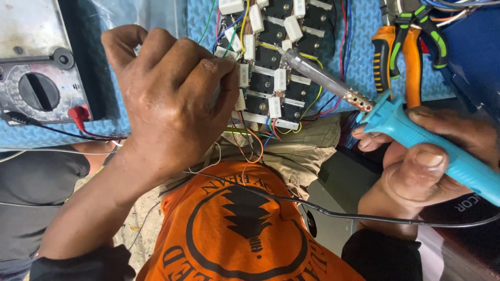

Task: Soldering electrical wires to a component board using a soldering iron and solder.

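The board (276,62), a dark panel carrying rows of white block components and coloured wires, lies on a blue mat (359,57) at the top centre of the table. Many wires are already attached; the iron's tip rests on an upper row, so soldering appears to be in progress, with the remaining joints not discernible. The right hand (432,156) has its fingers closed around the turquoise handle of the soldering iron (364,101). The left hand (172,99) is clenched at the board's left edge; what its fingers pinch is hidden. Orange pliers (403,47) lie at the mat's right edge, a grey meter (39,78) at the left.
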